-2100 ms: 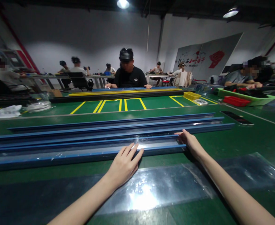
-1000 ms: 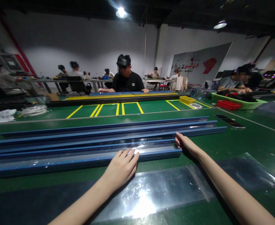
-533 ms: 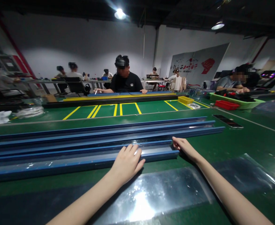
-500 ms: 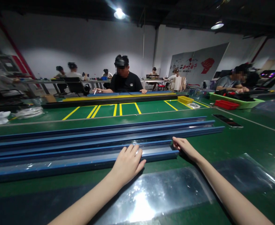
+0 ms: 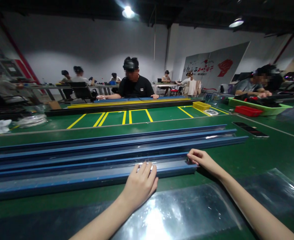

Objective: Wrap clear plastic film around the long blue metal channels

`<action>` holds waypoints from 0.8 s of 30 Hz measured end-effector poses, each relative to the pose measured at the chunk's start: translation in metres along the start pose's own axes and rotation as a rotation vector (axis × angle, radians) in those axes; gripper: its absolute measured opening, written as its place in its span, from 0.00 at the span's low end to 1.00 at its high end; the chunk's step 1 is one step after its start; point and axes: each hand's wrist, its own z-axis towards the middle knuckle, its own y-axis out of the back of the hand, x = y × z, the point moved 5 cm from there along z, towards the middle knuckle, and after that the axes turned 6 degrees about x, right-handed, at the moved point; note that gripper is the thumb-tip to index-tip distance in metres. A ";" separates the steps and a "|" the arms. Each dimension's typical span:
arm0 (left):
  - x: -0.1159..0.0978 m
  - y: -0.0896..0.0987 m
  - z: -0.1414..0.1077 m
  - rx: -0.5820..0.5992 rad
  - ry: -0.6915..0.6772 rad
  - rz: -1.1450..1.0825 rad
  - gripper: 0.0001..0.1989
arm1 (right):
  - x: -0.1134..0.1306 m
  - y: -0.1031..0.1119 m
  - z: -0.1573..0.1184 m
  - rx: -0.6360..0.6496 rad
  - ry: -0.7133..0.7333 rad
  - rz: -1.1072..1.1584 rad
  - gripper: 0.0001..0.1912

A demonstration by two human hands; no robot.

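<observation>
The nearest blue channel strip (image 5: 61, 179) lies lengthwise across the table, with clear plastic film inside its trough. My left hand (image 5: 142, 184) rests over its near edge, palm down, fingers stretched out and reaching into the trough. At the strip's right end is my right hand (image 5: 201, 161), fingers curled together in a pinch by the end corner. What those fingertips hold, if anything, is hidden. Two more blue channel strips (image 5: 111, 146) lie just behind, side by side. Under my forearms a wide sheet of clear film (image 5: 187, 206) is spread on the green tabletop.
A phone (image 5: 250, 130) lies to the right. Beyond are a yellow tray (image 5: 201, 106), a red tray (image 5: 248, 111) and a green bin (image 5: 282, 108) of dark items. Across the table a co-worker (image 5: 136, 87) sits behind yellow and black strips (image 5: 126, 104). Coiled clear tubing (image 5: 33, 120) lies left.
The view has shifted slightly. My right hand's fingers have curled closer onto the strip's end. My left hand stays on the strip, its fingers slightly differently set.
</observation>
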 end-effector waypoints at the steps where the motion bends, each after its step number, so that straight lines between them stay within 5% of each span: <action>1: 0.000 0.000 0.000 -0.004 -0.002 -0.003 0.13 | 0.000 0.001 0.000 -0.004 -0.002 0.006 0.20; 24: -0.001 -0.001 0.000 -0.004 -0.003 0.000 0.12 | -0.005 0.003 0.001 0.048 0.037 -0.054 0.17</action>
